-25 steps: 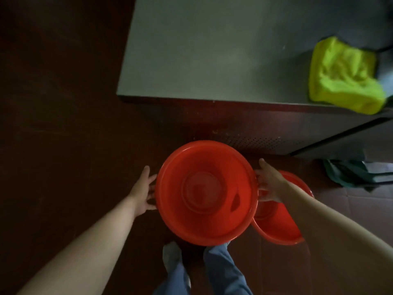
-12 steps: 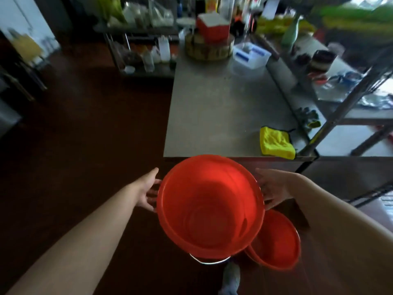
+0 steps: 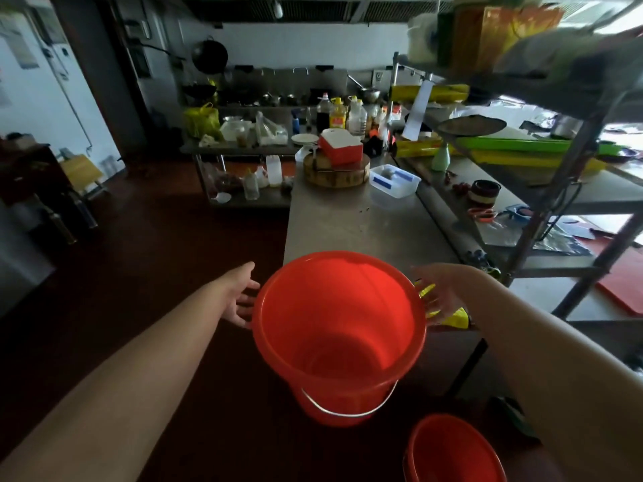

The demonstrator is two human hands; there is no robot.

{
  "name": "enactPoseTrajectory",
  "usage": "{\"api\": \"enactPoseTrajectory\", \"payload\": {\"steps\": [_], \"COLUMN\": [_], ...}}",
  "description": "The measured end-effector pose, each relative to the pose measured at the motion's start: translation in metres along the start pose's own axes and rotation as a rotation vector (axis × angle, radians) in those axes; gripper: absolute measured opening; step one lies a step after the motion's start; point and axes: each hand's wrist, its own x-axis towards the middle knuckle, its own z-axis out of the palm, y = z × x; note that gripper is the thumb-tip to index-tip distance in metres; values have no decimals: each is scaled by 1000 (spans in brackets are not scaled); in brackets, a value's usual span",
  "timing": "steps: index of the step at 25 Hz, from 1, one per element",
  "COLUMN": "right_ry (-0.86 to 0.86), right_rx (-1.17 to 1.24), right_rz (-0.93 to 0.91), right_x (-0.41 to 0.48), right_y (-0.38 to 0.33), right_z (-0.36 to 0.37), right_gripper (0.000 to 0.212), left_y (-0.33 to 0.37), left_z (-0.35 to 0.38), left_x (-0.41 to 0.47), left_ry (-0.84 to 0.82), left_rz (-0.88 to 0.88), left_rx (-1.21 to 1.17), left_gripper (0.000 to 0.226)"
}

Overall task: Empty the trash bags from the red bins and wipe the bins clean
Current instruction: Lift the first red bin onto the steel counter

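The left hand (image 3: 241, 297) and right hand (image 3: 440, 293) press flat against opposite sides of a red bin (image 3: 339, 328), at its nine and three o'clock, fingers spread wide rather than curled, so the bin is clamped between the palms just under its rim. Both forearms reach forward, elbows apart. The bin hangs in the air, upright and tipped slightly toward the wearer, its wire bail (image 3: 348, 410) dangling below; no bag shows inside it. A second red bin (image 3: 452, 450) stands on the floor at five o'clock. A yellow cloth (image 3: 455, 316) peeks out behind the right hand on the counter (image 3: 351, 227) at twelve o'clock. Judging by this, emptying is done and wiping is next: setting the bin on the counter and freeing one hand for the cloth.
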Motion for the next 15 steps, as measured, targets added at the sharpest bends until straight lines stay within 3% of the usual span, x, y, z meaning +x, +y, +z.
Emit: {"api": "enactPoseTrajectory", "payload": {"steps": [5, 11, 15], "right_ry": [-26, 32, 99], "right_rx": [-6, -57, -71], "right_rz": [-47, -20, -21], "right_x": [23, 85, 128], "right_y": [-64, -125, -145], "right_z": [-23, -47, -53], "right_gripper": [58, 10, 11], "left_y": [74, 138, 153], "left_z": [14, 46, 58], "left_x": [31, 91, 128], "left_ry": [30, 72, 105], "left_rz": [42, 67, 111], "left_rx": [-3, 6, -28], "left_gripper": [62, 60, 56]}}
